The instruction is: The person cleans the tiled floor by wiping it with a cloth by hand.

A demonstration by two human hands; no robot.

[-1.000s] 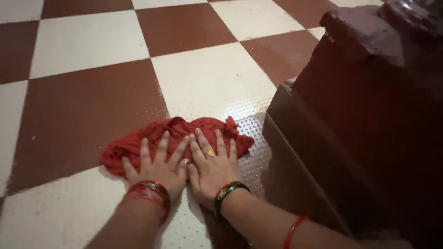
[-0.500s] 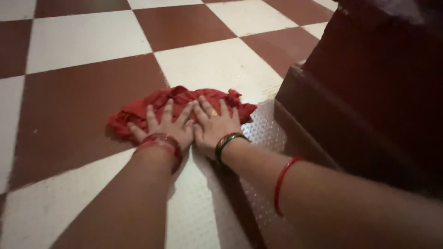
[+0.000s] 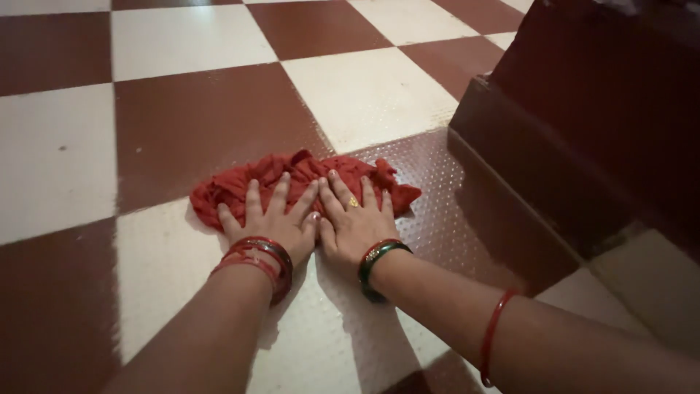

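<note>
Left hand [image 3: 271, 219] flat, fingers spread, palm down on the near edge of a crumpled red cloth [image 3: 292, 179] — pressing, not gripping. Right hand [image 3: 355, 222] likewise open and flat, fingers splayed over the cloth's right half, thumb side touching the left hand. Red bangles [image 3: 257, 257] stacked at the left wrist; a green and red bangle [image 3: 379, 255] at the right wrist, a thin red band [image 3: 494, 332] farther up that forearm, a gold ring [image 3: 354, 202] on one right finger.

Cloth bunched on the floor [image 3: 182, 124], straddling the seam where a dark brown tile meets a white tile, its right tip on the dotted brown tile beside it. Floor laid in a brown and white checker, with a fine raised-dot texture.

To the right, just beside the cloth's tip but not touching — the low base step of a dark maroon block [image 3: 583, 131], its edge running diagonally away. Open checkered floor to the left and beyond the cloth.
</note>
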